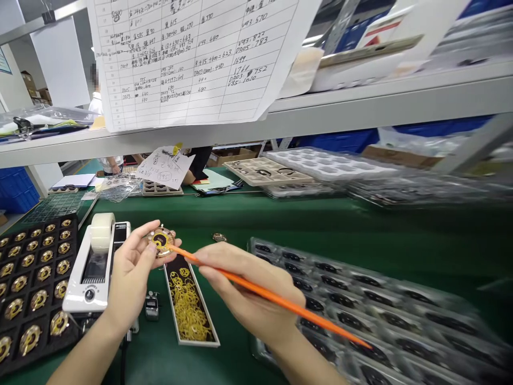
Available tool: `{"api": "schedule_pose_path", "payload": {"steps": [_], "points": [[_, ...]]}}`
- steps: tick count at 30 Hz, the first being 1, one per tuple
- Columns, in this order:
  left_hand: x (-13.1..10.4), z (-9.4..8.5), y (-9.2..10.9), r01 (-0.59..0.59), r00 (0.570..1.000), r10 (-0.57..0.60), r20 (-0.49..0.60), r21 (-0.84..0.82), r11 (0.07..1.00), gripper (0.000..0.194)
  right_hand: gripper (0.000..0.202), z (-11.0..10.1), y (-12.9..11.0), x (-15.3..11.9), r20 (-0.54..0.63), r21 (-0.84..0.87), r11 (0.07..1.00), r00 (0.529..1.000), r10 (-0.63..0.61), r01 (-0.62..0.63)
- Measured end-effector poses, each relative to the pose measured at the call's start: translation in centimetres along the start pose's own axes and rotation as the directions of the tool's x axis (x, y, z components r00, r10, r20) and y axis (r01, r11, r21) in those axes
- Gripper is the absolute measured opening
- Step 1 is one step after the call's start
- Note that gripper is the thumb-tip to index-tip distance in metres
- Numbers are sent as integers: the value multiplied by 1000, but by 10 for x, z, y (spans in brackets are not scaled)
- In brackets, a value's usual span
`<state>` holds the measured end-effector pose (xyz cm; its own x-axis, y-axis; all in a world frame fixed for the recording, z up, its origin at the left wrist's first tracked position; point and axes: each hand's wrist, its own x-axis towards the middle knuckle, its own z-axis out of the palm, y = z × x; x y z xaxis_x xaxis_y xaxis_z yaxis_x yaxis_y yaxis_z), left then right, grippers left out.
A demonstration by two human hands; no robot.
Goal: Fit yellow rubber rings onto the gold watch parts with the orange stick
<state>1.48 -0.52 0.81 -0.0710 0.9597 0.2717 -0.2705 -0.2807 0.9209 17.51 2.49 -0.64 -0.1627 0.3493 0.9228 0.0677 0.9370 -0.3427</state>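
Between the thumb and fingers of my left hand is a round gold watch case with a dark centre and yellow parts inside. My right hand grips a long orange stick like a pen. Its tip meets the face of the watch case near the right rim. Just below the case lies a narrow white-edged box holding a heap of yellow rings. Another small watch part rests on the green table behind my right hand.
A black tray of gold watch cases lies left, beside a tape dispenser. A small metal tally counter stands by my left wrist. Clear plastic trays with dark parts fill the right. A shelf with hanging paper sheets crosses above.
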Motion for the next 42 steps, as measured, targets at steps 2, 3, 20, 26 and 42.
{"api": "schedule_pose_path", "payload": {"steps": [2,3,20,26,42], "points": [[-4,4,-3,-19,1000,19,5,26,999,30,28,4,0,-2,-103,-26,999,994,33,-36],[-5,7,-5,-22,1000,22,3,35,999,30,27,5,0,-2,-120,-46,999,993,23,-29],[18,-1,-18,196,980,-199,-6,-148,969,28,21,2,23,4,167,-207,944,960,-225,257],[12,4,-17,210,976,-206,71,-51,976,25,20,-15,15,7,-209,153,947,927,310,-282],[6,10,-17,-87,993,107,-58,278,957,6,36,-6,5,1,41,-55,948,948,315,-313]]}}
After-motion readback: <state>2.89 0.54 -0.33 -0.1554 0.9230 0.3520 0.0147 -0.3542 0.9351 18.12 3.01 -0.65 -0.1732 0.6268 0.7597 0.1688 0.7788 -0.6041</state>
